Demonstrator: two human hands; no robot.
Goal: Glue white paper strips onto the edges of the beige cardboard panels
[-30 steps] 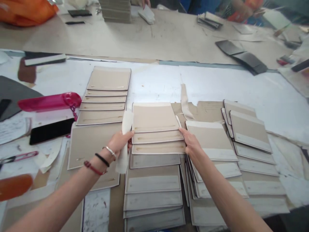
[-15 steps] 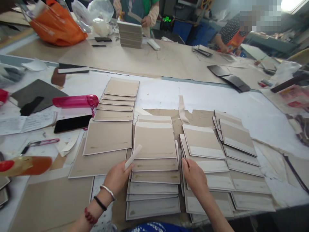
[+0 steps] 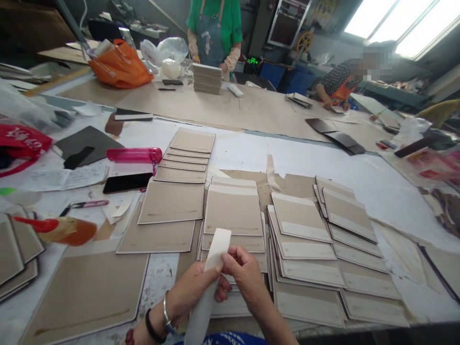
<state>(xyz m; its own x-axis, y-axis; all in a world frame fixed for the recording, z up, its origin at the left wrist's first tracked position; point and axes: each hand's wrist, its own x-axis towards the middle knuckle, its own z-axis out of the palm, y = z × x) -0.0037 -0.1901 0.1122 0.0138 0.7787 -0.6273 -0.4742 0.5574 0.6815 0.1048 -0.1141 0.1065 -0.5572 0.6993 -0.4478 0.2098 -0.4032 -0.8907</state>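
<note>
My left hand is closed around a long white strip, which points up and away from me, its lower end near my blue clothing. The fingers of my right hand pinch the strip's right edge, thumb close to my left thumb. Both hands are above the middle column of overlapping beige panels, whose near part they partly hide. The top panel has a pale band along its far edge and a brownish smear near its close edge. More overlapping panels lie to the right of my right hand.
At left lie a glue bottle with a red nozzle, a black phone, a pink case and a large beige panel. Panels in a fan lie farther back. Across the table, two people work near a panel stack.
My right hand has left the right-hand panels and moved left to the strip. The strip, held in my left hand, has turned its broad face to view. The camera has tilted up.
</note>
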